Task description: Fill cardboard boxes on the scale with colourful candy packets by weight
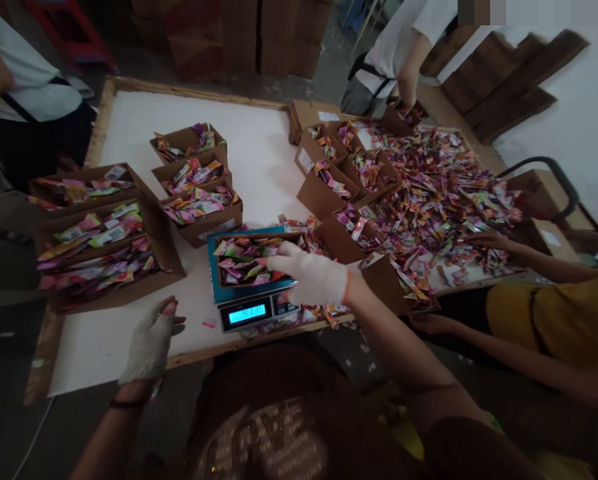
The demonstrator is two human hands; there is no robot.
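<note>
A white counter (259, 153) with a raw wooden rim fills the middle. The floor (299, 83) behind it is grey and scuffed. Brown cartons (259, 33) stand stacked at the back, dark planks (503, 87) lie on a white sheet at right, and the light is dim.

One scale (253, 303) stands at the lower middle of the frame, carrying one open cardboard box (251, 260) of sachets. At the left of the frame lie three larger boxes (103, 257) filled with wrapped sachets. Just above and right of them, toward the upper middle, sit three smaller filled boxes (199, 193). Right of centre, at the edge of the loose sachet heap (429, 193), at least five more boxes (329, 180) stand close together; their exact number cannot be told. Two gloved hands are in view: the left hand (151, 343) and the right hand (311, 273). One stack of flattened cartons (309, 113) lies at the upper middle. Parts of three other people show at the frame's edges.
</note>
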